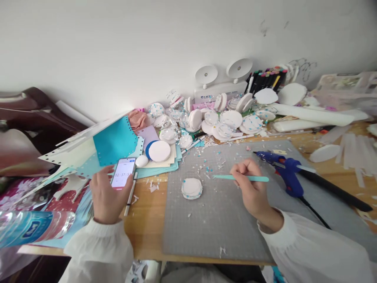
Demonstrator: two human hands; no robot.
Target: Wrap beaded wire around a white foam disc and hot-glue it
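Handwork spanning a counter [147, 224]

Careful handling is likely calling for edge contact on the phone [123, 169] and a light, steady pinch on the slim teal tool [260, 179]. At left, fingers of the left hand [106, 193] are standing apart around the phone, contact unclear; at right, fingers of the right hand [253, 190] are pinching the tool mid-length, its tip pointing left near a white disc [192, 187] lying on the gray mat [212, 226].
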